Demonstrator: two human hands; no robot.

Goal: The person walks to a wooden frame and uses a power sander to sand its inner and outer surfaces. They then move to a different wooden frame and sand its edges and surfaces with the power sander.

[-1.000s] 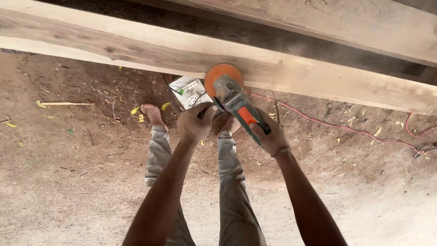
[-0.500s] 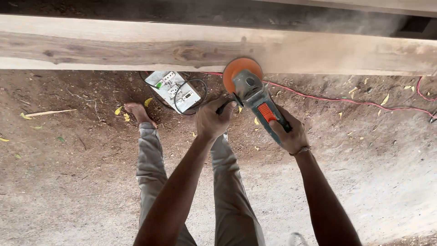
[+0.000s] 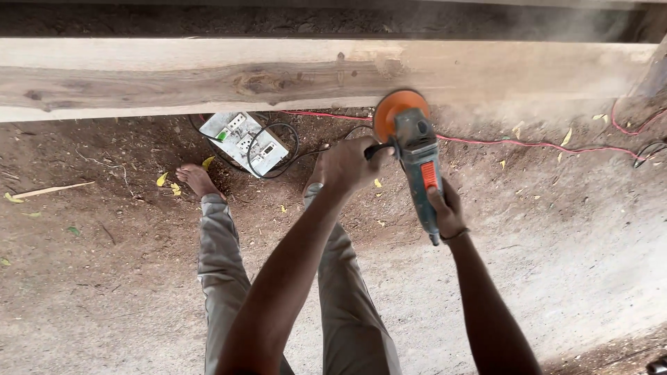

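I have slid the sander [image 3: 415, 149] rightward along the plank [image 3: 208, 76], dust rising past its disc. My left hand [image 3: 347, 165] clamps the side handle, my right hand [image 3: 445, 212] the body.

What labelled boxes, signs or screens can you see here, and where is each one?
Electrical switch box: on the dirt under the wooden beam, beside the bare foot; flat white rectangle lying askew, grey and green patches, black cable looped beside it.
No signs or screens visible.
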